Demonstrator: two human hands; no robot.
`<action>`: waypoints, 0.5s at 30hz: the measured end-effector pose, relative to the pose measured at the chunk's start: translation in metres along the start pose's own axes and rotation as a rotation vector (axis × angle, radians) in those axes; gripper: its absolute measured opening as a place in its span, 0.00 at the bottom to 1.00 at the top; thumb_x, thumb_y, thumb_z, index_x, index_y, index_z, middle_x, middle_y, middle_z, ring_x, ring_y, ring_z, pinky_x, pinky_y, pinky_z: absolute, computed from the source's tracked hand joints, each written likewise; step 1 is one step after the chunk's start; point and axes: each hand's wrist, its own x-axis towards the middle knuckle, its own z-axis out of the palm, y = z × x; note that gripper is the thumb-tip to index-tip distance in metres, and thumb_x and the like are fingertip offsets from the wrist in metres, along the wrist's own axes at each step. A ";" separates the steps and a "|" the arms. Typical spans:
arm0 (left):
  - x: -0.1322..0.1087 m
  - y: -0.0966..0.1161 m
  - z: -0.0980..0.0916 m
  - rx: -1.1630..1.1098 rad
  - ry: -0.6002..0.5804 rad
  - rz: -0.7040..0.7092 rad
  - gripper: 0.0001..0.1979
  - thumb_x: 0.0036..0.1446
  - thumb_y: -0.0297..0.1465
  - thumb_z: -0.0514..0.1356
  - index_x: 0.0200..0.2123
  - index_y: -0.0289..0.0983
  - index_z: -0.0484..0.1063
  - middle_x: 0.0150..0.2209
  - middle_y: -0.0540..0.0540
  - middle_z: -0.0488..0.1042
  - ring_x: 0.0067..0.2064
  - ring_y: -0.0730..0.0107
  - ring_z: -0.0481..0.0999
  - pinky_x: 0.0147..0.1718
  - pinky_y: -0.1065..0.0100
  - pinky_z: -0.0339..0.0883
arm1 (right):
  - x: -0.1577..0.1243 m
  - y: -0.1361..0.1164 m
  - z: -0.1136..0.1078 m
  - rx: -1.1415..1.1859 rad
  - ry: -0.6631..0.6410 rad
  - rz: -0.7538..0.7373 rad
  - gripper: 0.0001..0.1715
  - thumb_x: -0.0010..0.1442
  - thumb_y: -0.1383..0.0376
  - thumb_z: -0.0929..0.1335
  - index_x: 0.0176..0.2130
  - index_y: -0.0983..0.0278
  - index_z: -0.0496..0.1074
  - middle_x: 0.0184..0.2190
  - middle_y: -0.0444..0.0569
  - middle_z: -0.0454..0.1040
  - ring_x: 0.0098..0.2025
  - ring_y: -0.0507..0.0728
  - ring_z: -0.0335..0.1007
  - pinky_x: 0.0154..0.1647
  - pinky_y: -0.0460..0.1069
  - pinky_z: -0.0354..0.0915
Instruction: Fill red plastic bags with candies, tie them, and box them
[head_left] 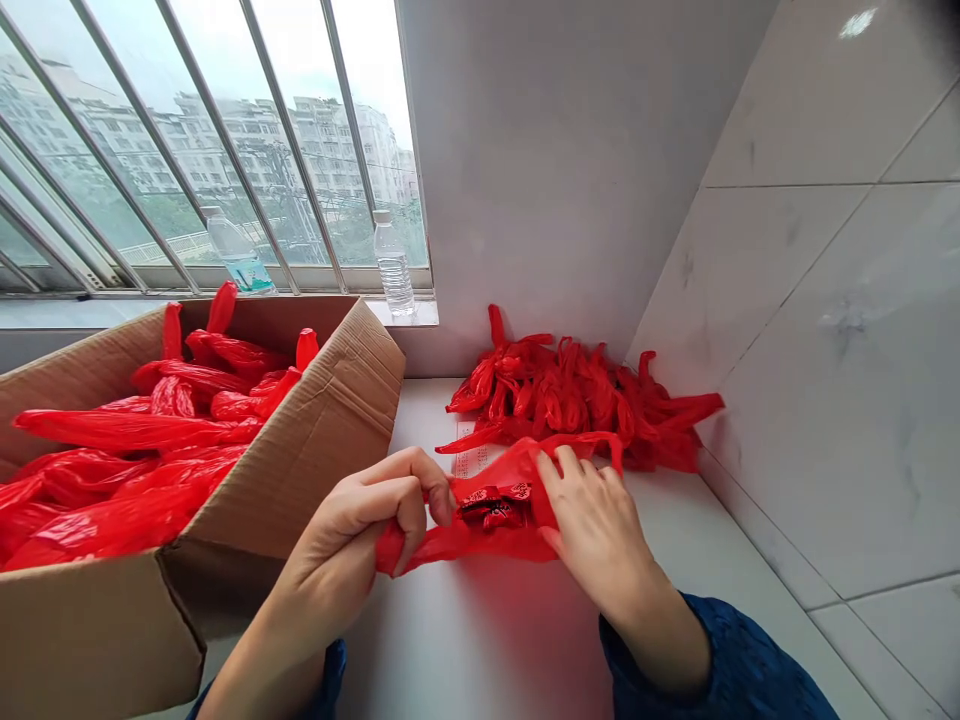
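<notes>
A thin red plastic bag (480, 545) is stretched between my two hands above the white tabletop. Inside it, through its opening, show several small shiny red packets (495, 506) with dark printing. My left hand (356, 535) is closed round the bag's gathered left end, with the thumb against the curled fingers. At the right end, my right hand (596, 525) grips the plastic between thumb and fingers, the fingers lying over the bag's edge; part of that grip is hidden. Behind the bag lies a heap of knotted red plastic bags (570, 390).
On the left stands an open cardboard box (330, 430) full of long red plastic bundles (142, 430). Two plastic bottles, one labelled (238, 255) and one plain (394, 265), stand on the sill by a barred window. A tiled wall (840, 350) bounds the table on the right.
</notes>
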 end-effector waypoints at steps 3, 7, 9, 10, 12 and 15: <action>0.000 0.002 0.001 0.017 0.026 -0.020 0.21 0.63 0.30 0.52 0.17 0.38 0.61 0.30 0.43 0.72 0.32 0.62 0.70 0.31 0.62 0.63 | -0.012 0.010 0.003 0.044 0.165 -0.064 0.58 0.47 0.74 0.78 0.70 0.59 0.56 0.64 0.64 0.65 0.56 0.74 0.71 0.58 0.69 0.64; 0.000 0.005 0.004 0.004 -0.002 -0.058 0.17 0.58 0.26 0.52 0.17 0.38 0.61 0.30 0.43 0.72 0.31 0.63 0.70 0.28 0.63 0.63 | -0.026 0.007 0.000 0.101 0.313 -0.131 0.45 0.53 0.76 0.73 0.66 0.58 0.62 0.58 0.60 0.72 0.51 0.69 0.74 0.48 0.62 0.71; 0.001 0.005 0.006 -0.008 -0.032 -0.058 0.16 0.57 0.24 0.51 0.17 0.37 0.60 0.31 0.44 0.72 0.31 0.64 0.70 0.29 0.64 0.63 | -0.027 -0.003 -0.004 0.142 0.246 -0.190 0.26 0.59 0.77 0.69 0.54 0.60 0.73 0.44 0.54 0.78 0.40 0.64 0.76 0.34 0.55 0.70; 0.001 0.005 0.006 -0.012 -0.050 -0.057 0.15 0.57 0.24 0.50 0.18 0.37 0.60 0.31 0.44 0.72 0.31 0.65 0.70 0.29 0.64 0.64 | -0.025 -0.008 -0.005 0.173 0.188 -0.236 0.19 0.60 0.78 0.67 0.47 0.60 0.76 0.38 0.51 0.78 0.36 0.61 0.76 0.30 0.52 0.68; 0.001 0.005 0.005 -0.016 -0.092 -0.045 0.15 0.56 0.23 0.51 0.18 0.37 0.59 0.31 0.45 0.73 0.31 0.65 0.71 0.30 0.65 0.65 | -0.017 -0.019 -0.004 0.233 0.044 -0.323 0.15 0.61 0.79 0.66 0.37 0.61 0.75 0.33 0.48 0.77 0.32 0.58 0.75 0.27 0.50 0.63; 0.001 0.005 0.003 -0.005 -0.129 -0.042 0.15 0.57 0.25 0.51 0.18 0.38 0.59 0.30 0.44 0.73 0.31 0.64 0.71 0.30 0.65 0.65 | -0.001 -0.026 0.005 0.278 -0.143 -0.318 0.13 0.58 0.80 0.67 0.36 0.63 0.75 0.33 0.48 0.78 0.31 0.57 0.75 0.27 0.48 0.62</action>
